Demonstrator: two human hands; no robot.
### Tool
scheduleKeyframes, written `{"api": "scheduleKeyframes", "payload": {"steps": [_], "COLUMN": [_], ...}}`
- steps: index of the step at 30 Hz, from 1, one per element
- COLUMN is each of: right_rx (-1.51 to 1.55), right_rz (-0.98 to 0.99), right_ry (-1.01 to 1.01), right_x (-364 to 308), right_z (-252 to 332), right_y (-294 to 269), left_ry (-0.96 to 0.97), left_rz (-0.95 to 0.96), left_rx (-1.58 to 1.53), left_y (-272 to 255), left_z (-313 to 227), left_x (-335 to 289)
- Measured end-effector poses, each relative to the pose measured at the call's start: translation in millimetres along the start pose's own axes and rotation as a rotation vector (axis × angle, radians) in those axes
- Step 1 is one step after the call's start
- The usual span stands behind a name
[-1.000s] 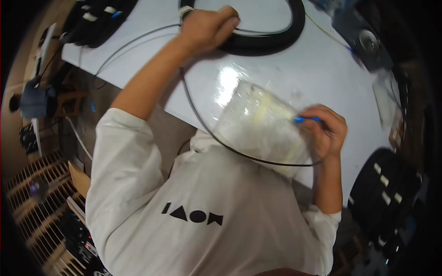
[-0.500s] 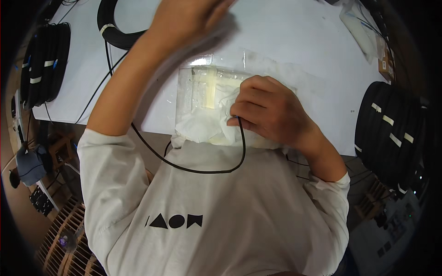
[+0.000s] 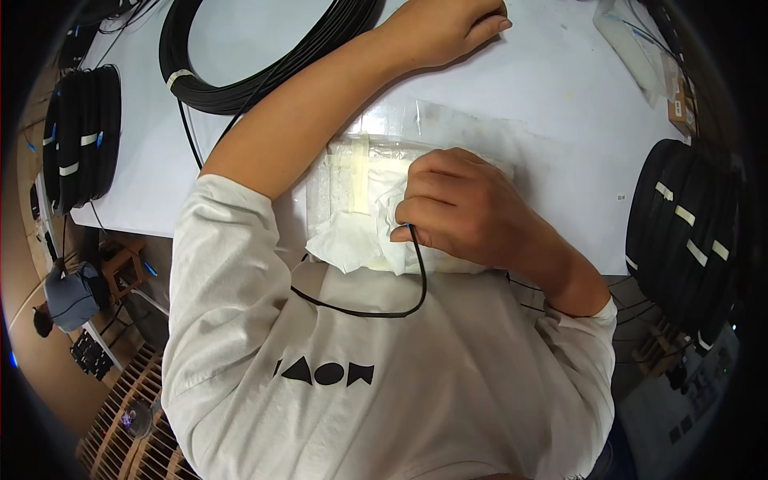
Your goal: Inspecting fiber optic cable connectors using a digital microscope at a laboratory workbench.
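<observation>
Since a moment ago your left hand [image 3: 448, 28] has slid further from the clear bag of white wipes [image 3: 360, 208], while your right hand [image 3: 460, 212] fingers pinch the thin black cable [image 3: 400, 308] over it; limp, light, grip near the end.

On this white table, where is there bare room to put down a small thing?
The white table is bare between the left hand, the clear plastic bag of white wipes under the right hand, and the black cable coils at the right edge. It is crowded around the large black cable loop.
</observation>
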State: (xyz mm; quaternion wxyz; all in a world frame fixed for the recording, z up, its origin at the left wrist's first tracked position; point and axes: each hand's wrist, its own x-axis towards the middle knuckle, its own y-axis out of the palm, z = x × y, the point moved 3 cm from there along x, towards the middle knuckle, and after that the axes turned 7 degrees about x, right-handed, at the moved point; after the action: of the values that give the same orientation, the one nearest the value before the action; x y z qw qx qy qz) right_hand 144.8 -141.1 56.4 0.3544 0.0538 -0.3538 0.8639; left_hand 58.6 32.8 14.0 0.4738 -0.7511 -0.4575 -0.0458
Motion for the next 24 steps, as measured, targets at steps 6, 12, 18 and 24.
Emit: {"api": "scheduleKeyframes", "payload": {"steps": [6, 12, 18, 24], "right_rx": [-0.011, -0.054, 0.004, -0.339], "right_rz": [0.003, 0.010, 0.082, -0.392], "right_ry": [-0.022, -0.021, 0.003, 0.106], "right_x": [0, 4, 5, -2], "right_z": [-3, -3, 1, -52], "right_y": [3, -2, -12, -97], "left_ry": [-0.129, -0.168, -0.093, -0.296], "left_rz": [0.024, 0.068, 0.000, -0.142], "left_rx": [-0.063, -0.064, -0.017, 0.043], "left_y": [-6, -10, -6, -11], "left_z": [0, 0, 5, 10], "left_x": [-2, 0, -4, -15]}}
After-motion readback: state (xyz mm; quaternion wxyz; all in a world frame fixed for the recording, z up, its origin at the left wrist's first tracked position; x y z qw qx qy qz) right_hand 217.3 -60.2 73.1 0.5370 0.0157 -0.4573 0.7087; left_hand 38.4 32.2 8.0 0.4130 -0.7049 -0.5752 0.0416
